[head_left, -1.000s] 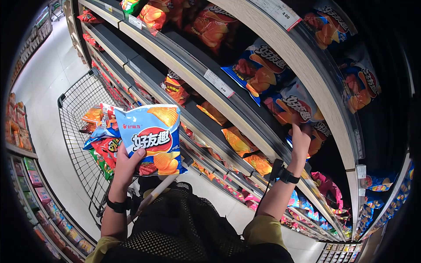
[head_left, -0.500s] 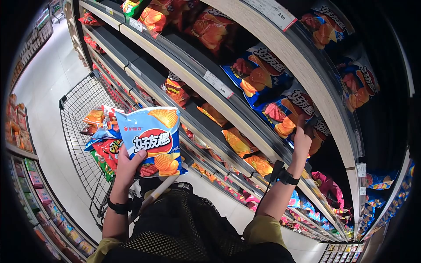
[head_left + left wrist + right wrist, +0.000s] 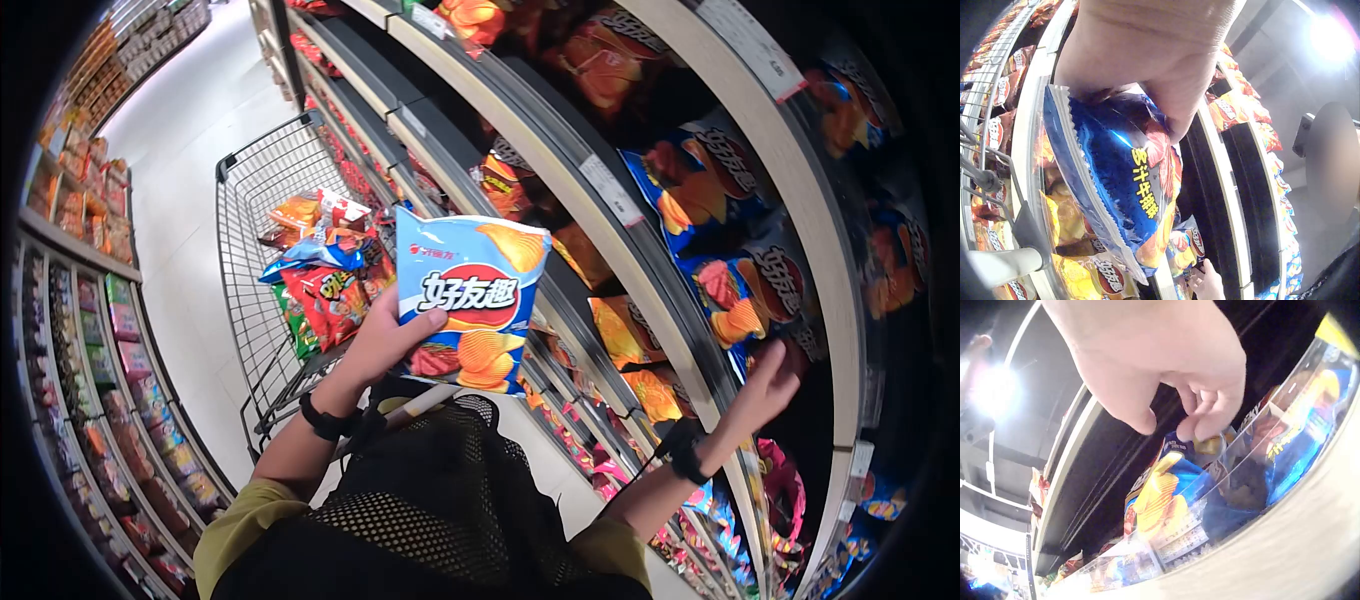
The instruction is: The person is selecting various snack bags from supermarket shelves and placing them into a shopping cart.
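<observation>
My left hand (image 3: 378, 340) grips a light blue and dark blue bag of potato chips (image 3: 475, 260) by its lower left side, the thumb across its front. The left wrist view shows the bag's dark blue lower part (image 3: 1116, 169) under that hand. My right hand (image 3: 762, 392) is at the shelf on the right, its fingers loosely bent and holding nothing. Just beyond it lies a blue chip bag (image 3: 730, 305) with a dark upper part. In the right wrist view the thumb and fingers stand apart above the shelved bags (image 3: 1160, 500).
A wire shopping cart (image 3: 235, 215) stands ahead on the left, with several snack bags (image 3: 335, 300) in it. Shelves with pale wooden edges (image 3: 830, 230) and clear plastic fronts rise on the right. More stocked shelves (image 3: 75, 250) line the aisle's left side.
The right hand has drawn back from the shelved blue bag, its fingers spreading. The head view has turned left, so everything appears shifted right. The left hand keeps holding its bag.
</observation>
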A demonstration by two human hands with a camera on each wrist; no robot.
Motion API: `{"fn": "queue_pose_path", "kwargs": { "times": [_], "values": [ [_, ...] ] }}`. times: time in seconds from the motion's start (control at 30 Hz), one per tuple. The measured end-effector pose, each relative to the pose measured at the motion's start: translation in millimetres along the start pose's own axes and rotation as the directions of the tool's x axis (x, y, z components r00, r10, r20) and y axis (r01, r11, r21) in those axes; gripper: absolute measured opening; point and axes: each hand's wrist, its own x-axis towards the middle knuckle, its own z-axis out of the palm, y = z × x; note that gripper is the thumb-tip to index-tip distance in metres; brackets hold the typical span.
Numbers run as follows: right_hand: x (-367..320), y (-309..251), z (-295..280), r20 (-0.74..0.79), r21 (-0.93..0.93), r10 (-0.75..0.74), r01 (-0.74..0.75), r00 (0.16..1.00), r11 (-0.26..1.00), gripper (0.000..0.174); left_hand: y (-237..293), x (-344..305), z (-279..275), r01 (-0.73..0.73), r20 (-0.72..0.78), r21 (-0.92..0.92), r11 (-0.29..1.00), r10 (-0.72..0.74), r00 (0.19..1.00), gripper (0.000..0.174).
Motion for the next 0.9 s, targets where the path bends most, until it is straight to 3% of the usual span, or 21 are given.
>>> {"fn": "queue_pose_path", "kwargs": {
  "times": [0.1, 0.13, 0.2, 0.23, 0.27, 0.3, 0.33, 0.37, 0.43, 0.47, 0.53, 0.63, 0.67, 0.7, 0.8, 0.83, 0.9],
  "values": [
    [-37.6, -27.2, -5.9, -0.152, -0.089, 0.005, -0.018, 0.988, 0.996, 0.022, 4.3, -1.4, 2.8, 0.035, 0.016, -0.033, 0.999, -0.035, 0.999, 0.055],
    [-56.0, -31.0, -2.3, -0.067, -0.025, 0.022, -0.023, 0.997, 0.999, 0.018, 4.3, -0.5, 2.0, 0.060, 0.029, -0.041, 0.997, -0.059, 0.998, 0.055],
    [-104.2, -66.0, 35.9, 0.297, 0.217, 0.177, -0.247, 0.938, 0.944, 0.020, 0.8, 2.6, -4.1, 0.085, 0.053, -0.040, 0.996, -0.083, 0.995, 0.055],
    [-119.0, -89.3, 46.1, 0.606, 0.130, 0.094, -0.215, 0.790, 0.968, 0.030, -0.2, 5.2, -7.9, 0.103, 0.078, -0.043, 0.994, -0.099, 0.992, 0.055],
    [-141.3, -91.2, 62.2, 0.783, 0.178, 0.119, -0.402, 0.611, 0.898, 0.051, 4.9, 5.9, -11.4, 0.119, 0.095, -0.003, 0.993, -0.118, 0.988, 0.055],
    [-160.7, -85.0, 71.8, 0.883, 0.117, 0.138, -0.495, 0.449, 0.861, 0.070, 12.7, 5.8, -9.3, 0.124, 0.108, 0.010, 0.992, -0.125, 0.986, 0.055],
    [-173.7, -86.1, 77.1, 0.921, 0.165, 0.089, -0.588, 0.378, 0.792, 0.083, 19.2, 4.4, -0.8, 0.129, 0.143, 0.020, 0.991, -0.131, 0.981, 0.054],
    [-184.0, -81.4, 81.7, 0.943, 0.229, 0.025, -0.701, 0.332, 0.675, 0.082, 21.7, 3.9, 7.9, 0.134, 0.178, 0.030, 0.991, -0.137, 0.974, 0.054],
    [-199.7, -81.4, 76.5, 0.952, 0.246, 0.053, -0.854, 0.303, 0.459, 0.077, 17.1, 7.0, 19.6, 0.119, 0.214, 0.052, 0.992, -0.127, 0.969, 0.053],
    [-202.9, -83.0, 74.7, 0.951, 0.251, 0.052, -0.857, 0.306, 0.450, 0.077, 19.9, 7.0, 26.7, 0.113, 0.220, 0.090, 0.989, -0.131, 0.967, 0.052],
    [-206.2, -84.5, 70.9, 0.980, 0.124, 0.098, -0.915, 0.174, 0.385, 0.070, 18.8, 6.9, 35.6, 0.110, 0.216, 0.109, 0.988, -0.131, 0.968, 0.052],
    [-208.8, -70.0, 64.5, 0.960, 0.094, 0.200, -0.900, 0.195, 0.427, 0.065, 2.4, 8.8, 40.7, 0.044, 0.211, 0.207, 0.977, -0.089, 0.974, 0.054],
    [-208.7, -62.5, 63.1, 0.949, 0.132, 0.191, -0.867, 0.250, 0.481, 0.065, -0.8, 7.9, 42.1, 0.063, 0.218, 0.277, 0.959, -0.127, 0.968, 0.064],
    [-205.8, -56.2, 60.0, 0.951, 0.138, 0.182, -0.871, 0.249, 0.471, 0.065, -6.5, 7.7, 47.4, 0.062, 0.209, 0.289, 0.955, -0.126, 0.970, 0.064],
    [-196.3, -41.6, 50.7, 0.887, 0.098, 0.197, -0.586, 0.418, 0.804, 0.073, -20.3, 8.2, 60.4, 0.004, 0.204, 0.321, 0.947, -0.073, 0.976, 0.082],
    [-197.2, -39.5, 49.6, 0.891, 0.106, 0.188, -0.592, 0.414, 0.799, 0.073, -24.8, 9.0, 59.8, 0.004, 0.192, 0.330, 0.944, -0.072, 0.979, 0.082],
    [-202.0, -38.8, 47.9, 0.845, 0.071, 0.213, -0.498, 0.490, 0.864, 0.074, -33.8, 9.8, 55.5, -0.076, 0.161, 0.315, 0.946, 0.026, 0.987, 0.089]
  ]
}}
